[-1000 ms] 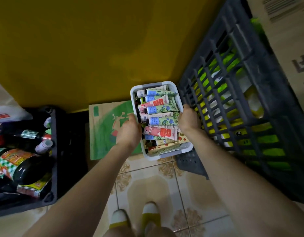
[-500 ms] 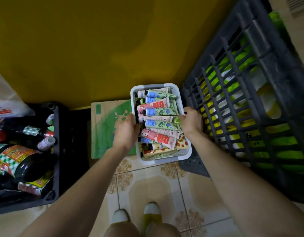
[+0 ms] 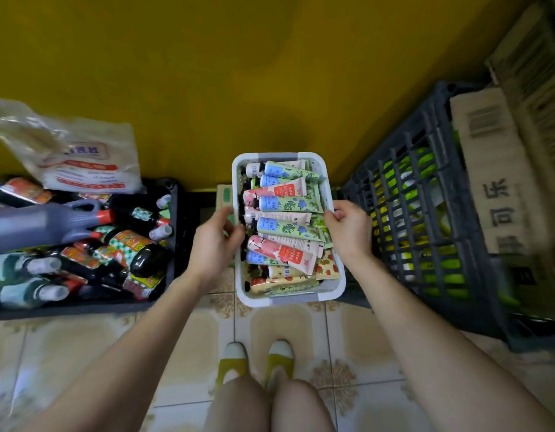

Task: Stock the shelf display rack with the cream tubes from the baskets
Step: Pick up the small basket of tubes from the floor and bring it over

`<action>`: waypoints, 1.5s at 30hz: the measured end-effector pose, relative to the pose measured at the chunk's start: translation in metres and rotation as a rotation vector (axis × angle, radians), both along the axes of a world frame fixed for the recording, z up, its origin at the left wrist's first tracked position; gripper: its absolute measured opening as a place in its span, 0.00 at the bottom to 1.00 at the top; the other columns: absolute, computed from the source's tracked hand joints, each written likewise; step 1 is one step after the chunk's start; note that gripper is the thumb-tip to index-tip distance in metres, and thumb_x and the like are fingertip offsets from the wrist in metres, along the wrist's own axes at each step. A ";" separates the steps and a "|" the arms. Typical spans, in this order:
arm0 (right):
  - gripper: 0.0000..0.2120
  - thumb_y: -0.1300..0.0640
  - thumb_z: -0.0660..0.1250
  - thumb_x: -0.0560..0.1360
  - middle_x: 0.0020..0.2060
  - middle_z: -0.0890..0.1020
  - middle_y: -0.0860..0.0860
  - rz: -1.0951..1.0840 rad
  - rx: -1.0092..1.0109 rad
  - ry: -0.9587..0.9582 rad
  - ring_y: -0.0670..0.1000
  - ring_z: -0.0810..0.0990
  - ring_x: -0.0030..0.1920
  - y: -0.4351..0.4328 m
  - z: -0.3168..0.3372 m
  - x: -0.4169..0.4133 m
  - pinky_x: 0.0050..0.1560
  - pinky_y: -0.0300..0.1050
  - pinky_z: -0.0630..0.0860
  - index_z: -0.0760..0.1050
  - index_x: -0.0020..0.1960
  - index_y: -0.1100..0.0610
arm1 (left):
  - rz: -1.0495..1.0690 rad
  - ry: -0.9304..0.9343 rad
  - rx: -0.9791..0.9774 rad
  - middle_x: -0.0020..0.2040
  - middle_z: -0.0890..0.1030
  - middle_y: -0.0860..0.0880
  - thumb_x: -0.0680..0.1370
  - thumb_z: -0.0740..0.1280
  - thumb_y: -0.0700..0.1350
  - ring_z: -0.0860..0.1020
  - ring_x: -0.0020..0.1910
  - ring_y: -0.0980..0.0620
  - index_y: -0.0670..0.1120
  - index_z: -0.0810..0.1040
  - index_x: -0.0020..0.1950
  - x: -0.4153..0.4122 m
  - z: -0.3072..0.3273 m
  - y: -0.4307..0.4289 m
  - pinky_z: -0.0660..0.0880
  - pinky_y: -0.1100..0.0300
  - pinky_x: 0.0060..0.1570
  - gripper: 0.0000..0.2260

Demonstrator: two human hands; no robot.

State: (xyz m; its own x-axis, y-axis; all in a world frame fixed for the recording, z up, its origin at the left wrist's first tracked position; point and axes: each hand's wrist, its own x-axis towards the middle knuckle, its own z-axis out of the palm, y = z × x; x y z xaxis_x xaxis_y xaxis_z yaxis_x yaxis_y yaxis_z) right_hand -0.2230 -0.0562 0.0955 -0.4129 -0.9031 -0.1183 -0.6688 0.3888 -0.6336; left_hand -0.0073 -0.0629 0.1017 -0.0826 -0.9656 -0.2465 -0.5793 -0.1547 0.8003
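- Head view: my left hand (image 3: 217, 241) and right hand (image 3: 347, 229) are apart. Each one grips a side rim of the basket (image 3: 288, 300), fingers curled over the edge.
- The basket has come up and nearer than a second ago. I think it is off the floor (image 3: 301, 332) now.
- The tubes (image 3: 285, 227) still lie piled inside it.
- I see no rack here, so carrying likely comes next.

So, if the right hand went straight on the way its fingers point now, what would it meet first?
The right hand grips the white basket's right rim, fingers pointing left. Going on, it would probably meet a green flowered tube just inside; depth is unclear.
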 end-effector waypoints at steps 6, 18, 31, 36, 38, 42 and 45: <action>0.06 0.64 0.66 0.74 0.33 0.78 0.61 0.088 -0.153 -0.042 0.59 0.75 0.35 0.004 0.114 0.033 0.38 0.53 0.73 0.79 0.42 0.66 | 0.098 0.093 -0.085 0.35 0.75 0.53 0.78 0.64 0.38 0.74 0.32 0.64 0.44 0.74 0.58 0.035 0.128 0.018 0.69 0.72 0.29 0.10; 0.10 0.66 0.65 0.73 0.30 0.71 0.64 0.321 -0.282 -0.131 0.53 0.65 0.33 -0.016 0.337 0.122 0.34 0.45 0.60 0.74 0.37 0.73 | 0.407 0.133 -0.260 0.30 0.71 0.39 0.75 0.66 0.36 0.66 0.30 0.56 0.55 0.73 0.42 0.113 0.342 0.045 0.62 0.61 0.31 0.12; 0.10 0.63 0.65 0.74 0.34 0.76 0.65 0.737 -0.346 -0.237 0.54 0.68 0.34 -0.035 0.444 0.207 0.35 0.52 0.67 0.77 0.39 0.69 | 0.807 0.069 -0.457 0.28 0.70 0.49 0.76 0.64 0.37 0.67 0.28 0.58 0.50 0.79 0.49 0.152 0.452 0.108 0.65 0.62 0.30 0.09; 0.11 0.60 0.64 0.75 0.35 0.80 0.63 0.967 -0.359 -0.239 0.61 0.77 0.39 -0.017 0.470 0.234 0.39 0.58 0.74 0.78 0.41 0.68 | 1.005 0.053 -0.481 0.29 0.71 0.45 0.76 0.65 0.35 0.67 0.29 0.52 0.57 0.75 0.43 0.149 0.468 0.159 0.67 0.58 0.32 0.15; 0.10 0.60 0.64 0.75 0.37 0.81 0.62 1.060 -0.358 -0.259 0.61 0.78 0.41 0.001 0.482 0.247 0.40 0.61 0.75 0.79 0.42 0.68 | 1.095 0.040 -0.471 0.27 0.71 0.52 0.76 0.65 0.36 0.69 0.28 0.53 0.55 0.76 0.47 0.148 0.474 0.187 0.70 0.56 0.32 0.12; 0.09 0.61 0.65 0.76 0.39 0.82 0.61 1.231 -0.284 -0.323 0.60 0.80 0.43 0.046 0.500 0.275 0.41 0.58 0.78 0.79 0.44 0.67 | 1.280 0.028 -0.496 0.26 0.70 0.52 0.76 0.65 0.35 0.69 0.27 0.53 0.52 0.78 0.48 0.148 0.484 0.247 0.72 0.56 0.31 0.11; 0.10 0.61 0.66 0.75 0.37 0.81 0.63 1.367 -0.267 -0.373 0.63 0.79 0.42 0.083 0.503 0.301 0.40 0.60 0.77 0.79 0.42 0.68 | 1.429 -0.009 -0.518 0.26 0.67 0.51 0.76 0.65 0.34 0.68 0.23 0.59 0.47 0.78 0.53 0.148 0.489 0.295 0.67 0.69 0.26 0.10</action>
